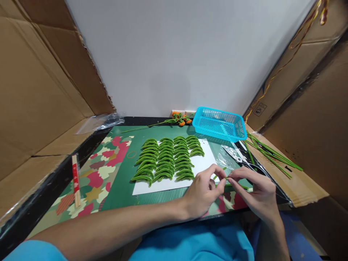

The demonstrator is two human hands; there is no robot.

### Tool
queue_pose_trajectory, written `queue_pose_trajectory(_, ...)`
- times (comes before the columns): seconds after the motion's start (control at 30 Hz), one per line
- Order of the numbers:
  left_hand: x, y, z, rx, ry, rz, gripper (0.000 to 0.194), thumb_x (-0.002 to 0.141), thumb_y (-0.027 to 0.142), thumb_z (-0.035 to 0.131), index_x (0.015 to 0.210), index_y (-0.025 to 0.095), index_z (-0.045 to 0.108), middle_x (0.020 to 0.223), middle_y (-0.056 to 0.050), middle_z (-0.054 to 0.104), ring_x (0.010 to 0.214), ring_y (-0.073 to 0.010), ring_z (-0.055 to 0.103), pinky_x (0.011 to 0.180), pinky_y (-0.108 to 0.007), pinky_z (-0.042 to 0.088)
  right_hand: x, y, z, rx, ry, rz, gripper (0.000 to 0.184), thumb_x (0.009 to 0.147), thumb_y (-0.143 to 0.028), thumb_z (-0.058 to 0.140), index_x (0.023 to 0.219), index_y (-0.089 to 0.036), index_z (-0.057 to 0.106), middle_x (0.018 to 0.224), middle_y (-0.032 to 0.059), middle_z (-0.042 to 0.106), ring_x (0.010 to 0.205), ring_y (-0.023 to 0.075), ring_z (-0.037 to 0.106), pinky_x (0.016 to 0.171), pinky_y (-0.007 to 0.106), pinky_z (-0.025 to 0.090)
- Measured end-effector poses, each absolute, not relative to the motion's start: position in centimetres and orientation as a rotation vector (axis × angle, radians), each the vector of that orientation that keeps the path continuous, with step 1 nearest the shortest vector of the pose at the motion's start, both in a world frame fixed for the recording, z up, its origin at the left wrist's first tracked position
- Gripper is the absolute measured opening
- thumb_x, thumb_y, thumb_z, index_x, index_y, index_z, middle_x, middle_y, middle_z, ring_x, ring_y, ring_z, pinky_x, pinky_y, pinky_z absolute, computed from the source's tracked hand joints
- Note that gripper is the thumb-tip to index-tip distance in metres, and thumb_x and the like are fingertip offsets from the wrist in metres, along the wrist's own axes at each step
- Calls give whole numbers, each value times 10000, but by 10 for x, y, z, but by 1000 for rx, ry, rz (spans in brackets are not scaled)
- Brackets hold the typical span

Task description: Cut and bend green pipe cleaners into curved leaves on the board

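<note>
My left hand and my right hand meet at the front right of the table, fingertips nearly touching. Both pinch a short green pipe cleaner between thumb and forefinger; most of it is hidden by the fingers. More green pipe cleaner pieces lie under and behind the hands. Left of them, a white sheet carries several columns of curved, fuzzy green leaf shapes. Scissors rest behind my right hand, near a clear plastic bag.
A blue plastic basket stands at the back right. Long green stems lie on cardboard at the right. Orange flowers on a green stem lie along the back. Wrapped chopsticks are at left. Cardboard walls flank the table.
</note>
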State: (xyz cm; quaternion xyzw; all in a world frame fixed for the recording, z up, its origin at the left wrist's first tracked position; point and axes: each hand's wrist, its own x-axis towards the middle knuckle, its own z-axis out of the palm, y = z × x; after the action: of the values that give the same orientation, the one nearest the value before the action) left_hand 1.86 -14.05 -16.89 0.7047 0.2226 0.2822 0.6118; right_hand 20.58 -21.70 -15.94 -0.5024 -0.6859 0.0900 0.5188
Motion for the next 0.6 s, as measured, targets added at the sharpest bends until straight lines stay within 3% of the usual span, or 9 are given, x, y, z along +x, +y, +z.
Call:
queue_pose_trajectory(0.17, 18, -137, -165, 1703, 557, 676, 174, 1062, 348, 513, 1108, 190, 572, 839, 41, 539, 566, -73, 417, 534, -219, 330, 221, -213, -167, -1372, -1602, 162, 38, 971, -208, 724, 969, -234, 752, 898, 24, 772, 744, 175, 717, 691, 289, 565)
queue_pose_trajectory(0.33, 12, -138, -162, 2076, 362, 619, 179, 1014, 174, 456, 943, 190, 619, 807, 12, 612, 658, -114, 527, 639, -246, 405, 232, -208, -175, -1573, -1570, 129, 91, 1011, -286, 679, 1002, -235, 754, 970, 54, 788, 845, 217, 734, 776, 337, 571)
queue_pose_trajectory(0.5, 10, -151, -181, 2837, -350, 529, 44, 888, 195, 630, 917, 202, 598, 820, -25, 643, 632, -172, 546, 507, -338, 324, 239, -206, -172, -1570, -1529, -1, 202, 1044, -307, 622, 889, -229, 725, 1037, 86, 784, 1023, 264, 712, 923, 408, 549)
queue_pose_trajectory(0.6, 10, -157, -188, 3117, -537, 539, 110, 885, 214, 719, 933, 206, 619, 761, -7, 607, 614, -178, 546, 490, -359, 327, 253, -208, -175, -1645, -1410, -118, 220, 1043, -350, 623, 904, -226, 738, 1012, 87, 788, 998, 273, 710, 911, 419, 537)
